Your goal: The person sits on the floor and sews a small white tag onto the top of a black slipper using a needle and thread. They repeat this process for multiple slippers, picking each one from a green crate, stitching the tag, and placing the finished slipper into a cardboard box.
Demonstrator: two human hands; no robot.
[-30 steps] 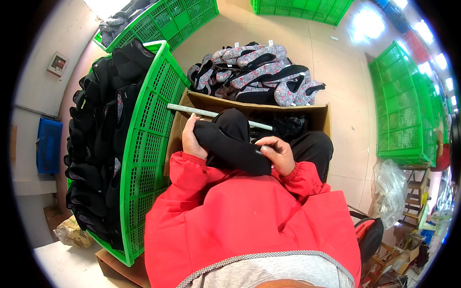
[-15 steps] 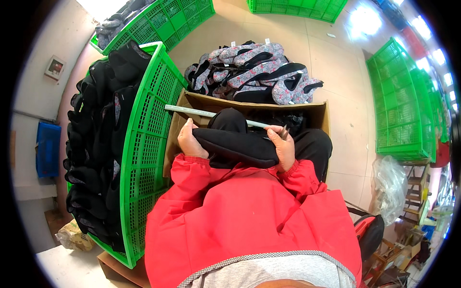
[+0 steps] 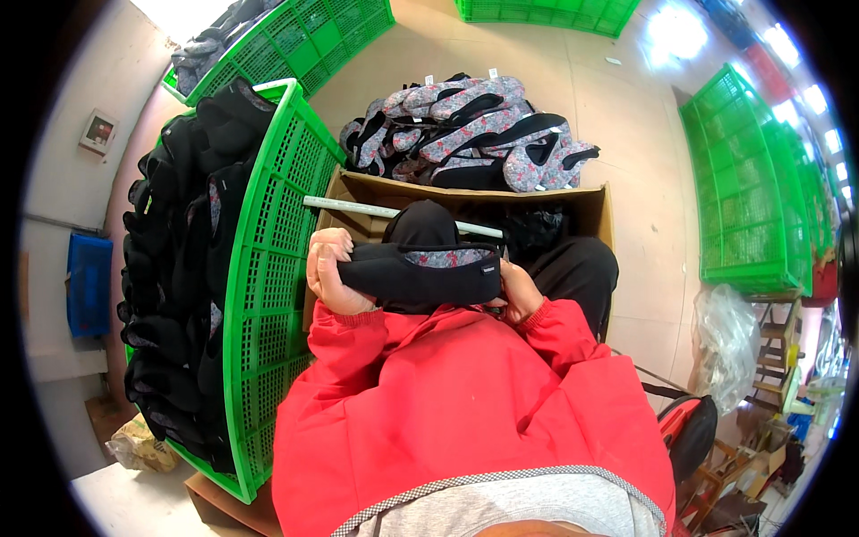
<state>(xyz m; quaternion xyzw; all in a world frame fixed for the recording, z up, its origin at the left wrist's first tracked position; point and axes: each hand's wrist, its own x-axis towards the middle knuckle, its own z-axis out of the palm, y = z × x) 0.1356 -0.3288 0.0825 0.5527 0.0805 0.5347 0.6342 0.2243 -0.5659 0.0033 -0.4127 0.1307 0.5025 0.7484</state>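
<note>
Stretched level across my lap is a black slipper (image 3: 403, 277) with a grey-and-red floral lining showing in its opening and a small label on one end. My left hand (image 3: 331, 273) grips its left end, fingers bent over the edge. At the labelled right end, my right hand (image 3: 519, 293) is closed on the slipper. A slim metal tip shows by the right fingers; most of it is hidden. Behind the slipper a pale rod (image 3: 353, 208) lies across an open cardboard box (image 3: 591, 201).
At left stands a green crate (image 3: 286, 206) packed with black slippers (image 3: 183, 259). Beyond the box lies a heap of floral slippers (image 3: 474, 125). Another green crate (image 3: 747, 188) and a clear plastic bag (image 3: 725, 345) are at right.
The slipper has been turned, so its floral lining and label now show. My right hand has moved down and inward, and the metal tool it showed is now mostly hidden.
</note>
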